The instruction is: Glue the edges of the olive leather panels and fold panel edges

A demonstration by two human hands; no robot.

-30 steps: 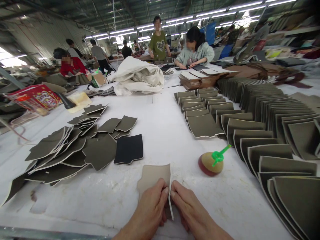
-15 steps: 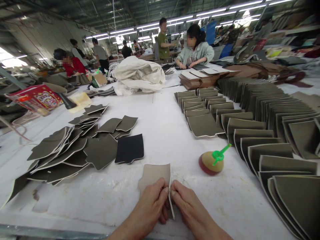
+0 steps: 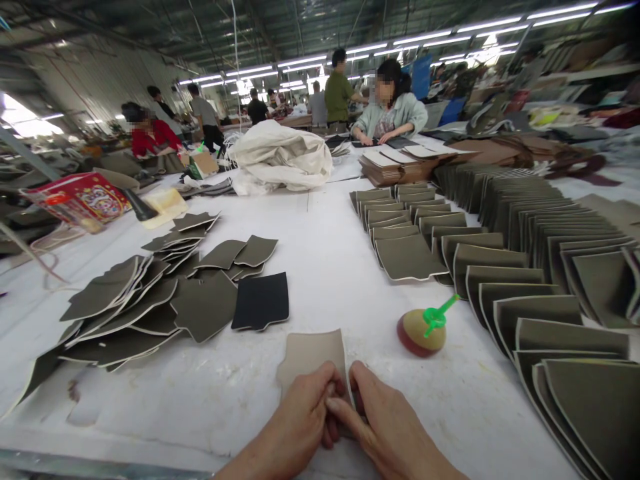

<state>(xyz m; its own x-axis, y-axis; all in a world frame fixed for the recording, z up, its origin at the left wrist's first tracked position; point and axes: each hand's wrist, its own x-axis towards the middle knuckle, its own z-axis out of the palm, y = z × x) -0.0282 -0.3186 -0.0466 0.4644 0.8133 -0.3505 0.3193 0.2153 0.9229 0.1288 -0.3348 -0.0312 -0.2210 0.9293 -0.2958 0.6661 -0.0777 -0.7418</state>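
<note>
A beige-backed leather-like panel [image 3: 313, 350] lies on the white table just in front of me, its lower part hidden under my hands. My left hand [image 3: 307, 407] is closed on the panel's right edge, thumb and fingers pinching it. My right hand [image 3: 383, 417] is at the same edge from the other side, its thumb reaching over toward the left fingertips and its fingers curled along the edge. Beyond them lies a black panel [image 3: 261, 301]. To the right sits a round glue bottle [image 3: 421, 333] with a green nozzle.
Loose olive panels [image 3: 206, 305] are heaped at left. Rows of folded olive panels [image 3: 505, 273] stand along the right side. Further back are a white cloth bundle [image 3: 280, 157], brown stacks [image 3: 385, 167] and a red bag [image 3: 93, 197]. A co-worker [image 3: 390, 110] works across the table.
My right thumb has moved left over the panel's edge toward my left fingers. The edge that stood up between my hands now lies lower. The view has tilted slightly.
</note>
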